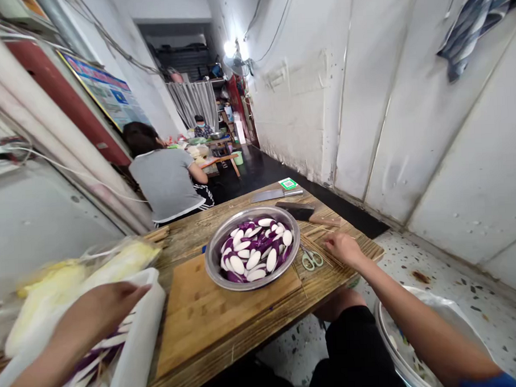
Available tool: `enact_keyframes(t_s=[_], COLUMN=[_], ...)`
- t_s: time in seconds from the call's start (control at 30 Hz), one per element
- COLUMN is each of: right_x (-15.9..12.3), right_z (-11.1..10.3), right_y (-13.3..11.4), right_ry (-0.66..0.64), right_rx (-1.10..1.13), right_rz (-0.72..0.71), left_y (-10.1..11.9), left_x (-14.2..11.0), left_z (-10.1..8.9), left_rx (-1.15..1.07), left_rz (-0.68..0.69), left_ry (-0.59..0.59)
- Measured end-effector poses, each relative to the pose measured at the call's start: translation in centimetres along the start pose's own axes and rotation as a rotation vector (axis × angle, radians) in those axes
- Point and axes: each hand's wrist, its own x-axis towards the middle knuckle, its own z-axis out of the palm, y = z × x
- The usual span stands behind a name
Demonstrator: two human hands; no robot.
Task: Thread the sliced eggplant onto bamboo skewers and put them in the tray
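Bamboo skewers (328,255) beside the steel bowl (213,268), likely light, are best pinched mid-shaft; left hand (101,306), right hand (343,249): grip unclear.

Lamps (236,49) glare beside a scuffed white wall (292,101) and grey curtain (192,102).

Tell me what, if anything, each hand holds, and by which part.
Left hand, over the white bin: nothing visible held. Right hand, at the bamboo skewers: can't tell whether it pinches one.
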Motion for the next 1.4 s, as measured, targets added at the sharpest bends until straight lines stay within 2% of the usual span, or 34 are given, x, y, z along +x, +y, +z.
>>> enact_keyframes(t_s=[0.03,0.1,0.23,0.3,0.43,0.53,0.73,0.9,1.07,1.17,1.23,1.3,1.37,1.4], right_x=[0.3,0.8,1.5,1.8,2.4,2.8,2.9,2.2,1.8,1.3,0.8,0.0,-0.9,-1.4], right_z=[0.2,0.4,0.4,0.4,0.4,0.6,1.3,0.5,-0.8,-1.2,-1.3,-1.6,-2.1,-2.5], right_y=[-0.6,-1.7,-3.1,-3.4,-3.0,-2.2,-1.9,-2.0,-0.3,0.9,1.1,0.6,-0.6,-1.4], right_ry=[-0.030,-0.061,-0.079,-0.093,-0.124,-0.139,-0.108,-0.052,0.018,0.090,0.149,0.178,0.168,0.157], right_rx=[-0.040,-0.093,-0.147,-0.153,-0.142,-0.125,-0.108,-0.076,-0.023,0.213,0.503,0.747,0.921,0.993], right_rz=[0.003,0.010,0.033,0.048,0.047,0.035,-0.002,-0.057,-0.045,-0.033,-0.017,0.009,0.039,0.053], left_y=[2.5,7.3,15.8,19.1,23.3,24.3,23.8,23.3,22.2,21.6,21.6,21.9,22.6,23.1], left_x=[0.0,0.3,1.9,2.7,4.3,5.2,5.6,6.9,8.7,9.1,8.7,7.9,6.9,6.4], left_z=[0.4,1.8,5.5,7.2,9.5,11.0,13.6,12.8,12.5,12.6,12.4,12.0,11.8,11.9], left_rx=[0.039,0.019,-0.296,-0.313,-0.140,-0.040,0.057,-0.172,-0.487,-0.513,-0.452,-0.332,-0.193,-0.132], left_rz=[0.036,0.193,0.548,0.698,0.801,0.798,0.798,0.795,0.739,0.656,0.614,0.636,0.779,0.890], left_ry=[0.044,0.093,0.048,0.031,0.000,-0.053,-0.100,-0.087,-0.111,-0.163,-0.083,0.135,0.325,0.349])
